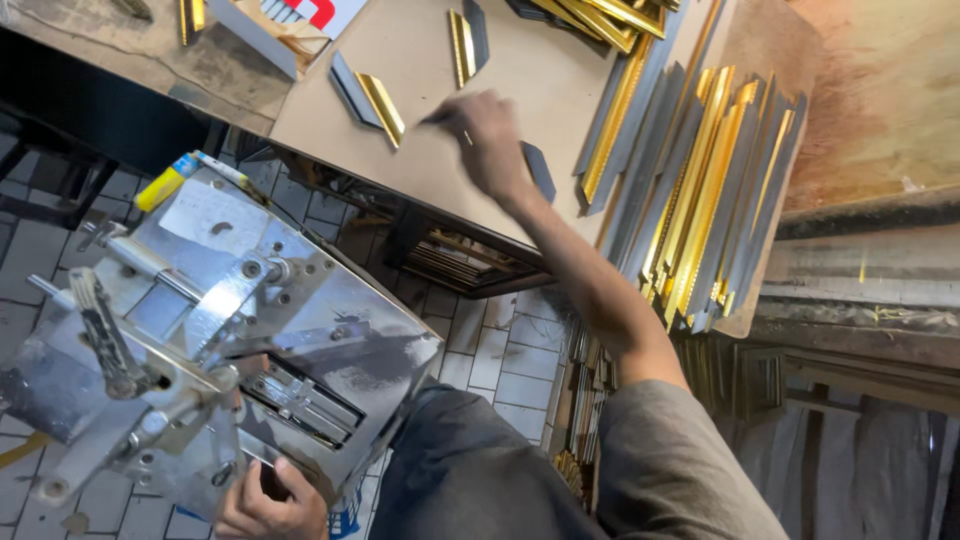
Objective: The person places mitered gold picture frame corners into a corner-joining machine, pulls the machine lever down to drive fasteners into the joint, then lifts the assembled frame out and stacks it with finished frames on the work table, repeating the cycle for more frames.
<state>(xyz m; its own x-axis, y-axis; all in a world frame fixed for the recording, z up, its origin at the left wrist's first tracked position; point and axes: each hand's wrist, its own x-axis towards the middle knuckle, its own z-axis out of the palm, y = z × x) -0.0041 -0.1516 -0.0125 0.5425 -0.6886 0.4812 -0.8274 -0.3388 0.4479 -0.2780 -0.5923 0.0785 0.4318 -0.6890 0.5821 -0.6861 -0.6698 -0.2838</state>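
Grey floor tiles (510,365) show between a metal machine on the near side and a brown board (420,60) that serves as a worktop. Over that board the right hand (488,140) is stretched out at arm's length, blurred with motion, its fingers curled around something thin and dark; I cannot tell for certain what it is, though it looks like one of the short mitred moulding pieces. One such short gold piece (380,105) lies just to the left of the hand, another (462,45) sits further up the board, and a dark offcut (540,170) shows just beside the wrist. Well off to the right, a thick stack of long gold and grey moulding strips (690,190) runs along the board's edge and hangs over its near end. Down by the person's lap, the left hand (262,500) is clenched on the lower edge of the machine (230,330), a shiny steel block with levers, screws and a slot in its top plate; a yellow tube (165,182) rests at its far corner. My guess is that this is the fetching step, a cut piece being picked off the board; the next move would call for a firm pinch and a carry back to the slot.
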